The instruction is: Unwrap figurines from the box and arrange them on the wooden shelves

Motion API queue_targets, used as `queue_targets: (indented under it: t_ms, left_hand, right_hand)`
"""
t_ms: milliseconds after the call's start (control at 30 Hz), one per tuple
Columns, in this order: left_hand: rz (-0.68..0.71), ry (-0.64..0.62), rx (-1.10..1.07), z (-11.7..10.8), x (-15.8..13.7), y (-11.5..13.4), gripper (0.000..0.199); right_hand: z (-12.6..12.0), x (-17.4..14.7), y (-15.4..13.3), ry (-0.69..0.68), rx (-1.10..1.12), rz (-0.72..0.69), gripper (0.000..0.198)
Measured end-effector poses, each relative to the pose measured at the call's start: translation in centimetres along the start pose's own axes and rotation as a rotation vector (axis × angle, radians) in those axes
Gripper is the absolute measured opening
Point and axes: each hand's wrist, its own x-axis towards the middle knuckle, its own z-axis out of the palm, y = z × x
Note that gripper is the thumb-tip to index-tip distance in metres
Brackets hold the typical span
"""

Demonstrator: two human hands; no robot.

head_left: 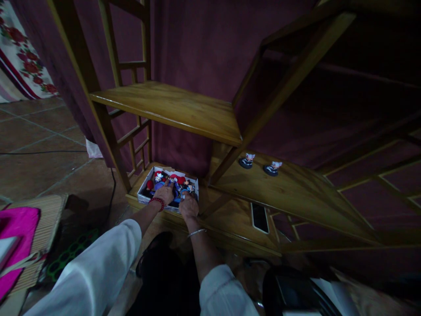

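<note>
A shallow white cardboard box [142, 193] full of small toy figurines [159, 177] in red, blue, white and black sits on the low wooden shelf at the left. My left hand [165, 193], with a red bead bracelet on its wrist, reaches over the near side of the box. Its fingers stretch out among the figurines and touch them. At the box's near right corner is my right hand [189, 206], a thin silvery bracelet behind it. Its fingers are bent together over the figurines; what is between them is hidden.
Two small figurines on dark round bases, one left [246, 161] and one right [272, 168], stand on a middle shelf [296, 193]. A phone [259, 217] lies on the lower shelf. Wooden posts and an upper shelf [171, 107] surround the box. A woven mat seat [49, 219] stands left.
</note>
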Motion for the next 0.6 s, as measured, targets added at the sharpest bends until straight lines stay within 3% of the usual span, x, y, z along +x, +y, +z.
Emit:
queue_targets:
  t_ms: [600]
  left_hand:
    - [-0.098, -0.005, -0.035, -0.9, -0.63, 0.34, 0.05]
  right_hand:
    - [-0.54, -0.49, -0.21, -0.023, -0.024, 0.005, 0.029]
